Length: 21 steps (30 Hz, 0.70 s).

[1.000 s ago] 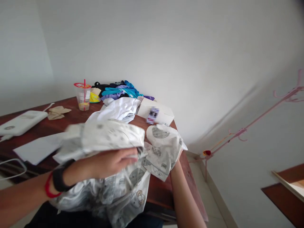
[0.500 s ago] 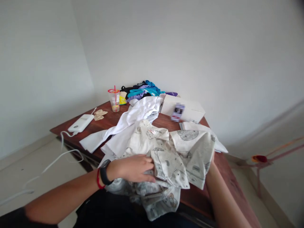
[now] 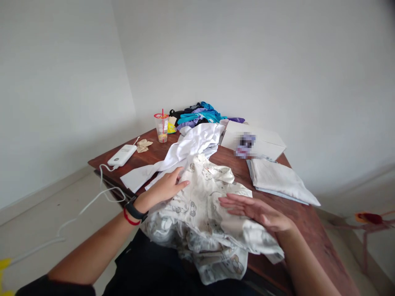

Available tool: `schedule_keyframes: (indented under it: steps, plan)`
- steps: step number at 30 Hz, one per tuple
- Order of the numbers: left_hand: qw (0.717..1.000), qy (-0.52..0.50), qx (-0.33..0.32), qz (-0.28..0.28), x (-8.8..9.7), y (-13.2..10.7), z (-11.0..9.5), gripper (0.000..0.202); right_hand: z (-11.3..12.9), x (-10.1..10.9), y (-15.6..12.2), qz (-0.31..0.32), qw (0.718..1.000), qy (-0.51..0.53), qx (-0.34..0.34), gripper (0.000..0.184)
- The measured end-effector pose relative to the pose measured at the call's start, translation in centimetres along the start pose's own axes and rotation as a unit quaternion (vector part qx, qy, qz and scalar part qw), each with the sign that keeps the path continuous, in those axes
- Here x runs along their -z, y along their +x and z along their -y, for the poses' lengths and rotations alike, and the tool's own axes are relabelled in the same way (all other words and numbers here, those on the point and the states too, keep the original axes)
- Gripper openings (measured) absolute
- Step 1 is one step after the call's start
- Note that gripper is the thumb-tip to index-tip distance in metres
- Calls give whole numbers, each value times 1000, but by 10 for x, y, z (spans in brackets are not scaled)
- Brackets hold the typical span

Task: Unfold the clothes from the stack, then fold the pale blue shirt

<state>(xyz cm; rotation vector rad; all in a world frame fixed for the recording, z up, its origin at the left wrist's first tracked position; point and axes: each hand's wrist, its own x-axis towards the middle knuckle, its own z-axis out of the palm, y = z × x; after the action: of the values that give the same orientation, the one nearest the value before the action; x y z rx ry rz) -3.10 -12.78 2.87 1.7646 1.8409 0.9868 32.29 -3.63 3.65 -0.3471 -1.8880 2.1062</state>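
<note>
Over the table's [image 3: 311,230] near edge, the shirt's [image 3: 200,205] lower folds are hung; with neither side gripped, it could be dragged off by their weight. Leftward movement is hemmed in by white cloth [image 3: 194,142]; room is left along the right edge. The left hand [image 3: 166,185] is laid, unclenched, at the shirt's left side; the right hand's [image 3: 259,211] fingers are held straight, nothing grasped.

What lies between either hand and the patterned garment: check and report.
Nothing visible. The left hand is at the upper left edge of the patterned garment; the right hand is flat on or just over its right side. The white cloth and folded cloth lie outside both gaps.
</note>
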Motion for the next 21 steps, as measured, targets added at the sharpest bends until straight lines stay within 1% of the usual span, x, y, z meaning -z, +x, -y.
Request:
schedule_keyframes:
  steps: [1,2,3,4,6,7,8,9,10,12,14,15,17,18,19,20,21]
  plan:
    - [1000,-19,4,17,0,2,2,58,-1,1,1,12,1000,12,14,86]
    - [999,-38,5,30,-1,3,2,58,-2,3,3,-16,999,21,33,82]
    - [998,-58,1,38,-1,6,1,59,-3,8,5,-76,995,29,53,74]
    - [996,-83,-7,41,-1,8,-1,58,-6,13,8,-157,985,33,69,64]
    - [990,-129,-20,50,-1,12,-8,54,-11,27,13,-326,943,5,69,47]
    - [987,-148,-22,53,-2,14,-13,52,-14,33,15,-393,917,-32,54,43]
    - [985,-165,-20,54,-3,17,-19,49,-18,40,16,-438,894,-88,28,40]
    - [982,-179,-15,54,-4,19,-26,47,-22,45,16,-463,873,-154,2,38]
    - [981,-189,-12,47,-7,21,-33,45,-25,49,16,-466,858,-216,-26,36]
    - [980,-195,-20,26,-14,25,-49,42,-32,56,14,-441,844,-296,-71,35]
    - [981,-188,-39,12,-24,27,-65,37,-37,60,11,-428,842,-316,-89,38]
    - [981,-185,-47,14,-29,28,-73,34,-38,62,8,-440,835,-318,-87,41]
    - [982,-180,-55,31,-40,29,-88,30,-37,66,1,-483,815,-311,-79,49]
    - [982,-177,-58,41,-45,29,-95,28,-34,68,-3,-496,814,-292,-81,54]
    - [982,-174,-62,49,-51,29,-101,27,-30,68,-7,-491,827,-259,-87,59]
    - [981,-171,-67,57,-57,28,-106,26,-26,68,-10,-466,853,-215,-95,64]
    - [981,-168,-73,66,-63,28,-111,25,-21,65,-13,-418,887,-168,-101,67]
